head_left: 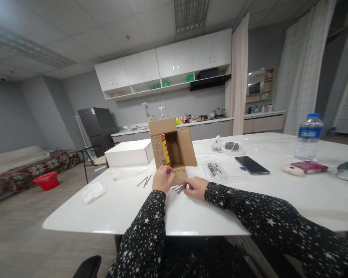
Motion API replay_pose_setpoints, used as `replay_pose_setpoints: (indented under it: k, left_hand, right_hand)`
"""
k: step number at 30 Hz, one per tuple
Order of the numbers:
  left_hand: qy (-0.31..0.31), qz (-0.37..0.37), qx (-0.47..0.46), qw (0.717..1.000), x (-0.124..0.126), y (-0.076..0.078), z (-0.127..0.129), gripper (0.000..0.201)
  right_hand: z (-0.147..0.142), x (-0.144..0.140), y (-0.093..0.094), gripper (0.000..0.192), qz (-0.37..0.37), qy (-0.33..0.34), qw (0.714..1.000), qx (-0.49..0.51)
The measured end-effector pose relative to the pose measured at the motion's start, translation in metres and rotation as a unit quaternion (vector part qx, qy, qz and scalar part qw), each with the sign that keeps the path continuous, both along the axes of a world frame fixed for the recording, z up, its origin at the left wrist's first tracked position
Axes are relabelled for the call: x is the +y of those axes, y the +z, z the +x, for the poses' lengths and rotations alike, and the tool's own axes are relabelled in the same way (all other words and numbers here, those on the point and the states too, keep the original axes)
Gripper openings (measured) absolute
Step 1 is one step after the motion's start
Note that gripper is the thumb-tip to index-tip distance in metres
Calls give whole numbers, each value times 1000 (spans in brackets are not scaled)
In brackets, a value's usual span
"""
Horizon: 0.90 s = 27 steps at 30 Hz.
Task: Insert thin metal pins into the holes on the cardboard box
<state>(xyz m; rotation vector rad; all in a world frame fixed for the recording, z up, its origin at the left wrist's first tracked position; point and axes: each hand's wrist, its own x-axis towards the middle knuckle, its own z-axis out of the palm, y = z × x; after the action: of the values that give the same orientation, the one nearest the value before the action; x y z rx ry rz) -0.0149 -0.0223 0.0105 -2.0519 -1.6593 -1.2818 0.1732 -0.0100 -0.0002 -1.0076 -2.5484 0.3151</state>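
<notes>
A small cardboard box (174, 148) lies on its side on the white table (191, 216), its flaps open toward me. My left hand (163, 178) rests against the box's lower left flap, fingers curled at its edge. My right hand (195, 187) lies on the table just right of the box's bottom flap, fingertips pinching several thin metal nails (179, 188). Two more nails (145, 181) lie loose on the table to the left of my left hand.
A white flat box (129, 153) stands behind left. A crumpled tissue (93, 192) lies near the left edge. A printed plastic bag (217, 170), a black phone (251, 165), a water bottle (308, 137) and a red pack (309, 166) sit to the right.
</notes>
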Motion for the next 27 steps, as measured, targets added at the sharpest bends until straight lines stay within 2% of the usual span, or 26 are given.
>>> replay_pose_setpoints:
  k: [8,13,18,27]
  left_hand:
    - [-14,-65,29,997,6,-5,-2,11]
    - [-23,-33,32,999,5,-4,-2,12]
    - [18,1,23,1000,3,-1,-2,10]
    - [62,-80,54,993,4,-2,-2,16]
  right_hand:
    - [0,1,-2,21,2,-3,1000,-4]
    - [-1,2,-3,21,2,0,1000,-3]
    - [0,2,-2,21,3,-4,1000,-7]
    - [0,1,-2,20,3,-1,1000,-4]
